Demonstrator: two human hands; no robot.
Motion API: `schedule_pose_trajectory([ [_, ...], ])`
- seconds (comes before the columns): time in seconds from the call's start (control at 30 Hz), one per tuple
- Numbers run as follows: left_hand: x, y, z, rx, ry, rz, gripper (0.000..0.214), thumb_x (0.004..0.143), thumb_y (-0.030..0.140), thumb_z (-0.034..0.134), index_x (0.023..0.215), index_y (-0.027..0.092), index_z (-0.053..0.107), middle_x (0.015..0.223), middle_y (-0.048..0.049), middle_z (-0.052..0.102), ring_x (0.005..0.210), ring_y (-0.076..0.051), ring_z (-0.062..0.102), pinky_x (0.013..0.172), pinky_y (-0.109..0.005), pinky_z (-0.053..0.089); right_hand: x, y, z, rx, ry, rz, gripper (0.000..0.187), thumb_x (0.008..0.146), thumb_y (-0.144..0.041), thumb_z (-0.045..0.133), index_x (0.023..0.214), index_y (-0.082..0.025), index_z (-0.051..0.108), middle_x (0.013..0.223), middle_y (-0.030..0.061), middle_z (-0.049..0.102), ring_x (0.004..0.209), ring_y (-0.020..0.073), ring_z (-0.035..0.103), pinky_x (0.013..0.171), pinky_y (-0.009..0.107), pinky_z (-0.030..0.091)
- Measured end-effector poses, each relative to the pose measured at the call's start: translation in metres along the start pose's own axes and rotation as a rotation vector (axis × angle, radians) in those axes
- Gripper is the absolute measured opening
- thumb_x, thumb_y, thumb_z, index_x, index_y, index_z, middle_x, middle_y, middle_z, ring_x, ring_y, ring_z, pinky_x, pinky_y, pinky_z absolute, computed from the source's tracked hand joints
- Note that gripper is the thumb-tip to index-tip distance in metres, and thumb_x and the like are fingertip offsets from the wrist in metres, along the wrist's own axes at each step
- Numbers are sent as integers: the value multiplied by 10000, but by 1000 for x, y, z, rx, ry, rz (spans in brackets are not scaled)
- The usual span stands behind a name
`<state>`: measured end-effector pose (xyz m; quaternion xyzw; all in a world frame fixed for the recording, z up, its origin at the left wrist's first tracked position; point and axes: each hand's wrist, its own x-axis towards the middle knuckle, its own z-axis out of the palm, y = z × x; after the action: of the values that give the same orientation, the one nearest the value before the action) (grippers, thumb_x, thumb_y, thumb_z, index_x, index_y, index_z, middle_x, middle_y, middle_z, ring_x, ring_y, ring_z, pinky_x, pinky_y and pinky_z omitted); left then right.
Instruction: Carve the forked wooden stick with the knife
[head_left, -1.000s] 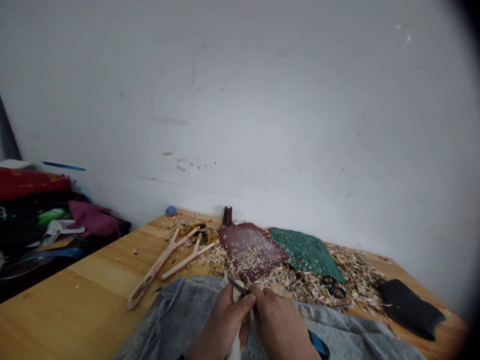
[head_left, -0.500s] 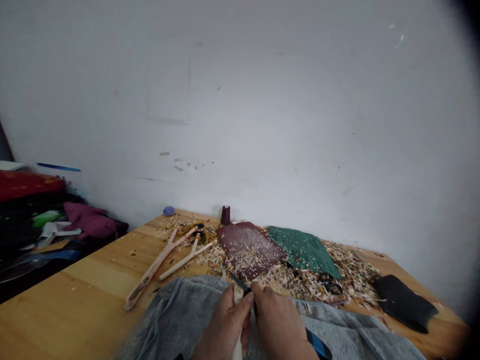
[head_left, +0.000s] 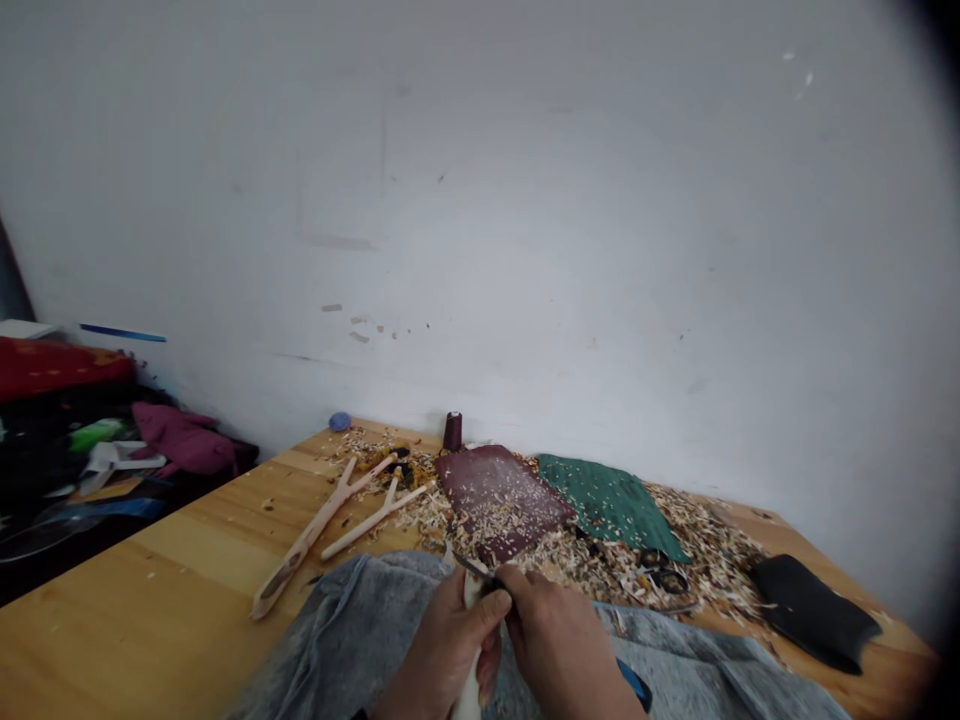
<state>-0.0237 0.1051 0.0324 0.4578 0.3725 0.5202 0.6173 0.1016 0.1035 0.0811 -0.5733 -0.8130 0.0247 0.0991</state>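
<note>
Left of the middle, two forked sticks [head_left: 300, 556] lie on the table [head_left: 142, 590]. At the bottom middle, the left hand [head_left: 448, 638] is wrapped tight around a pale stick [head_left: 469, 692]. A dark knife [head_left: 478, 572] crosses its top end. The right hand [head_left: 559, 632], just beside, is curled closed around the knife. A black pouch [head_left: 814, 612] lies at the lower right.

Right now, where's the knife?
The knife is low centre in the head view, in the right hand, its blade at the upper end of the left hand's pale stick.
</note>
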Motion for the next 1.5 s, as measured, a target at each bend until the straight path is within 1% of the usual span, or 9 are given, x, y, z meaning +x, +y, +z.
schedule_pose_trajectory([
  [0.4, -2, 4, 2, 49, 46, -39, 552, 613, 730, 674, 659, 241, 421, 356, 105, 369, 267, -82, 312, 278, -208, 262, 1, -3, 1, -53, -20, 18, 306, 919, -125, 400, 1070, -265, 627, 904, 49, 726, 793, 229, 711, 567, 253, 403],
  [0.57, -2, 5, 0, 83, 65, -61, 548, 624, 733, 662, 664, 239, 429, 379, 108, 374, 272, -79, 319, 285, -206, 265, 0, -7, 3, -72, -30, 38, 321, 919, -106, 382, 1064, -261, 622, 916, 59, 719, 795, 226, 713, 602, 254, 449],
  [0.8, -4, 6, 4, 115, 75, -91, 530, 655, 720, 641, 655, 239, 419, 369, 107, 365, 266, -76, 320, 280, -198, 262, 2, -11, 2, -121, -35, 86, 432, 883, -34, 343, 1163, -247, 592, 971, 101, 708, 847, 239, 709, 651, 289, 492],
  [0.9, -6, -1, 7, 122, 15, -107, 492, 704, 685, 623, 681, 237, 423, 393, 110, 381, 262, -70, 317, 267, -188, 244, 5, -3, 4, -69, -45, 144, 360, 893, -78, 386, 1098, -251, 625, 957, 92, 721, 854, 246, 707, 661, 294, 482],
  [0.97, -5, -5, 7, 74, -53, -94, 474, 719, 663, 623, 686, 238, 415, 395, 115, 376, 257, -64, 297, 262, -183, 241, 8, 4, 6, 8, -45, 146, 300, 897, -119, 421, 1052, -250, 641, 929, 80, 732, 856, 239, 705, 666, 282, 463],
  [1.07, -3, -5, 5, -11, -69, -76, 460, 721, 632, 636, 676, 242, 397, 389, 124, 357, 258, -55, 267, 263, -178, 248, 12, 14, 9, 94, 14, 105, 256, 915, -155, 421, 1018, -227, 645, 889, 75, 739, 829, 206, 700, 661, 253, 424],
  [1.3, -7, 9, 5, -218, 27, -157, 307, 656, 484, 601, 649, 232, 427, 431, 86, 425, 291, -64, 314, 287, -194, 253, 11, 19, 10, 166, 138, -47, 224, 938, -201, 416, 976, -228, 635, 857, 28, 730, 785, 161, 679, 630, 228, 358],
  [1.4, -8, 13, 7, -287, 81, -220, 281, 616, 469, 568, 613, 214, 450, 425, 78, 397, 318, -59, 321, 315, -193, 241, 10, 18, 11, 151, 157, -52, 227, 929, -187, 422, 982, -227, 638, 851, 26, 728, 777, 161, 678, 624, 235, 348],
  [1.5, -6, 15, 6, -309, 123, -247, 260, 605, 431, 590, 693, 198, 516, 461, 77, 430, 354, -61, 353, 341, -191, 242, 10, 19, 10, 119, 160, -37, 232, 928, -182, 418, 975, -231, 640, 845, 26, 728, 758, 163, 678, 608, 243, 338],
])
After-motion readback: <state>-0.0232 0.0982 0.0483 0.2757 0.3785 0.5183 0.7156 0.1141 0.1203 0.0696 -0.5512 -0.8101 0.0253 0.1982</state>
